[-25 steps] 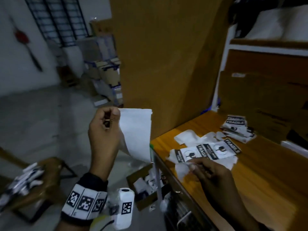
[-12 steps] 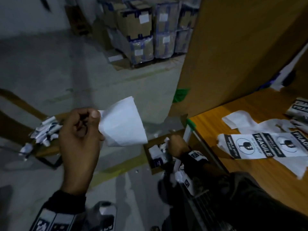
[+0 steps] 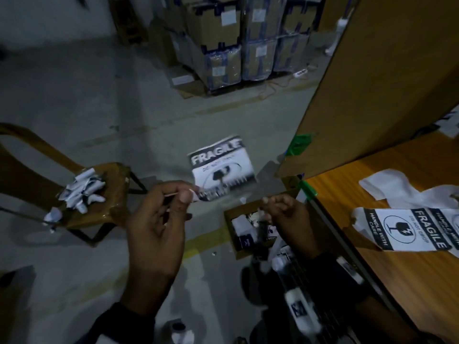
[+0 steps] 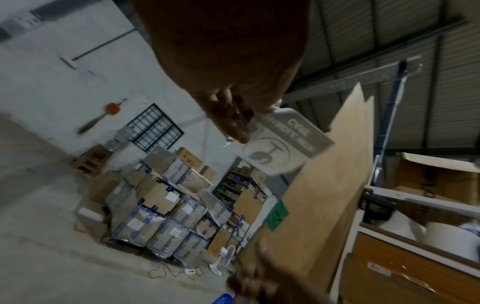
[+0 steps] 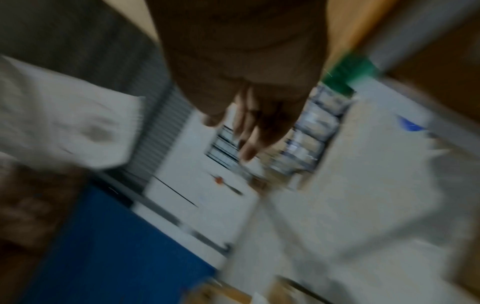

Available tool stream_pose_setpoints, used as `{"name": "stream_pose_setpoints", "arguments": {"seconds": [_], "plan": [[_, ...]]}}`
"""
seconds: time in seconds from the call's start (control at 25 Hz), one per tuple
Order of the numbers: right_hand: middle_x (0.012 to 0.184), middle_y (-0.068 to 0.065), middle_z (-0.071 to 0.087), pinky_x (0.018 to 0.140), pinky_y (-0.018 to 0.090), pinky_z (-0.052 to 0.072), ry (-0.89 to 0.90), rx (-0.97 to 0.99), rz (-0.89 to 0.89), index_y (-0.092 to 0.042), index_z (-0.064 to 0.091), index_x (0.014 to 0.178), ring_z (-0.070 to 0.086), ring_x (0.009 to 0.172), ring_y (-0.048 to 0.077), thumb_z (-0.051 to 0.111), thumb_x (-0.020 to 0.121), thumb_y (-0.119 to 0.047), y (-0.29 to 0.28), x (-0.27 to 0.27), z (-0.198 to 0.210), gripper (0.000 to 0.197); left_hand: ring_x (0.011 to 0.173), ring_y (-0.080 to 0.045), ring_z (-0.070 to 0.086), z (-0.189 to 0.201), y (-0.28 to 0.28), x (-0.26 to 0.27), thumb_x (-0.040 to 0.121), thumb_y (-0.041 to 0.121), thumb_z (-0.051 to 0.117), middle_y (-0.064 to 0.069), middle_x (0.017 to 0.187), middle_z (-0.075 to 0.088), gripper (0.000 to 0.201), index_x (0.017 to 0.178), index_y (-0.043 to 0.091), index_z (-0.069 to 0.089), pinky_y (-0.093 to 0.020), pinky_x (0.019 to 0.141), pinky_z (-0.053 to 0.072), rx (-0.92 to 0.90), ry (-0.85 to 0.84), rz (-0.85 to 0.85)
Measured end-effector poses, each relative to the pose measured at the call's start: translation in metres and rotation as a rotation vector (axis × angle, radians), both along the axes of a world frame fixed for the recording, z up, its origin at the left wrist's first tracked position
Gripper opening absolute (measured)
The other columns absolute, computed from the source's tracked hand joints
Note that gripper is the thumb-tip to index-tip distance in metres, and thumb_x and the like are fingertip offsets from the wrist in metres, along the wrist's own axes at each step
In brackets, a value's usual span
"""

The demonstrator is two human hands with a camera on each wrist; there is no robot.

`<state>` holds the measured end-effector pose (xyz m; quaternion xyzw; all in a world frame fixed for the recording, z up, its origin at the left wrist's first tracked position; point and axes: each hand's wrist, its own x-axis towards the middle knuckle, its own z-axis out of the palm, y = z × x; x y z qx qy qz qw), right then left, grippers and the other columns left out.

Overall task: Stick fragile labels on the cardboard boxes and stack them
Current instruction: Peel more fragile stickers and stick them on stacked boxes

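Head view, nearest first: the left hand [image 3: 159, 227] is raised over the floor, its grip pinching the lower corner of a fragile label [image 3: 221, 167] between thumb and forefinger. The sheet stands up from that pinch with its print facing the wearer, probably held by one corner so any sticky back touches nothing. Just right of the label, the right hand [image 3: 285, 209] hangs with fingers loosely curled and nothing visible in them; the right wrist picture is too blurred to add more. It may be coming across to help with the label, though that is a guess.

Below the label, on the floor, sits a small open carton [image 3: 250, 232] holding scraps, likely a waste bin. Right of the label, the worktop [image 3: 397, 281] carries more printed labels [image 3: 409, 229] and white backing papers [image 3: 402, 184] within reach. Left of the label, a chair [image 3: 109, 194] holds a heap of crumpled strips [image 3: 82, 192].

Behind and right of the label rises a large cardboard box [image 3: 372, 83], the nearest surface to stick it on. Beyond the label, wrapped boxes [image 3: 248, 40] stand stacked on the floor.
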<state>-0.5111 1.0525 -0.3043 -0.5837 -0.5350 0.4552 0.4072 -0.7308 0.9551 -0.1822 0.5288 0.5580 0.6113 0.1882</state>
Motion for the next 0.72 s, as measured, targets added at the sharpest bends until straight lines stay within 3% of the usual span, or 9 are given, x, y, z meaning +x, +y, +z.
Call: {"name": "stream_pose_setpoints", "arguments": {"seconds": [0.08,0.12,0.2,0.24,0.32,0.36,0.44,0.56,0.72], "plan": [[0.056,-0.003,0.062,0.051,0.022,0.048,0.393,-0.146,0.004,-0.004,0.065,0.09,0.062,0.05,0.011,0.047,0.108,-0.038,-0.021,0.008,0.065,0.043,0.094,-0.011,0.068,0.01,-0.003,0.016,0.103,0.022,0.056,0.008,0.098,0.072,0.016,0.093,0.017,0.068,-0.021,0.082,0.052,0.083,0.097,-0.104],[0.056,-0.001,0.057,0.046,0.022,0.047,0.555,-0.252,0.005,-0.003,0.067,0.098,0.058,0.045,0.012,0.04,0.104,-0.051,-0.031,0.019,0.098,0.055,0.098,-0.011,0.068,0.016,-0.006,0.027,0.1,0.019,0.057,0.004,0.099,0.071,0.014,0.092,0.016,0.068,-0.02,0.086,0.05,0.126,0.141,-0.157],[0.062,0.004,0.052,0.044,0.024,0.045,0.723,-0.308,-0.002,-0.013,0.074,0.093,0.05,0.045,0.014,0.047,0.081,-0.073,-0.051,0.048,0.149,0.067,0.1,-0.012,0.068,0.026,-0.013,0.049,0.098,0.015,0.06,0.003,0.101,0.071,0.012,0.089,0.016,0.068,-0.02,0.089,0.048,0.19,0.227,-0.246],[0.066,0.006,0.052,0.044,0.024,0.045,0.725,-0.251,-0.003,-0.018,0.075,0.086,0.048,0.049,0.016,0.059,0.076,-0.07,-0.062,0.066,0.166,0.056,0.1,-0.012,0.068,0.032,-0.018,0.064,0.099,0.013,0.061,0.004,0.101,0.071,0.012,0.089,0.016,0.069,-0.02,0.088,0.049,0.21,0.258,-0.288],[0.074,0.009,0.062,0.048,0.025,0.047,0.603,-0.1,0.013,-0.022,0.074,0.089,0.052,0.061,0.022,0.085,0.079,-0.037,-0.093,0.1,0.191,0.021,0.102,-0.013,0.069,0.041,-0.033,0.094,0.099,0.007,0.063,0.004,0.104,0.071,0.013,0.091,0.014,0.07,-0.021,0.088,0.05,0.239,0.295,-0.35],[0.08,0.011,0.072,0.051,0.026,0.05,0.523,-0.032,-0.004,-0.02,0.071,0.102,0.061,0.065,0.026,0.085,0.081,-0.02,-0.105,0.115,0.198,0.026,0.104,-0.014,0.068,0.044,-0.041,0.108,0.096,0.003,0.064,0.004,0.106,0.071,0.013,0.093,0.015,0.07,-0.022,0.088,0.051,0.245,0.305,-0.382],[0.083,0.011,0.078,0.054,0.028,0.056,0.43,0.112,-0.151,-0.007,0.064,0.117,0.074,0.07,0.025,0.079,0.083,-0.002,-0.136,0.156,0.21,0.037,0.11,-0.015,0.067,0.057,-0.062,0.144,0.094,-0.001,0.068,0.004,0.115,0.069,0.021,0.102,0.018,0.069,-0.022,0.086,0.054,0.252,0.29,-0.485],[0.082,0.004,0.079,0.064,0.035,0.062,0.315,0.291,-0.411,-0.003,0.064,0.114,0.077,0.075,0.021,0.076,0.088,-0.001,-0.176,0.218,0.223,0.029,0.112,-0.017,0.069,0.068,-0.096,0.192,0.1,0.011,0.065,0.008,0.125,0.066,0.015,0.11,0.022,0.068,-0.025,0.084,0.056,0.189,0.218,-0.589],[0.092,-0.001,0.08,0.07,0.03,0.062,0.217,0.421,-0.522,-0.012,0.064,0.115,0.077,0.086,0.019,0.074,0.092,-0.009,-0.249,0.302,0.236,0.026,0.094,-0.011,0.073,0.078,-0.14,0.252,0.1,0.022,0.057,0.014,0.108,0.072,0.013,0.103,0.029,0.068,-0.03,0.072,0.059,0.074,0.026,-0.507]]}}
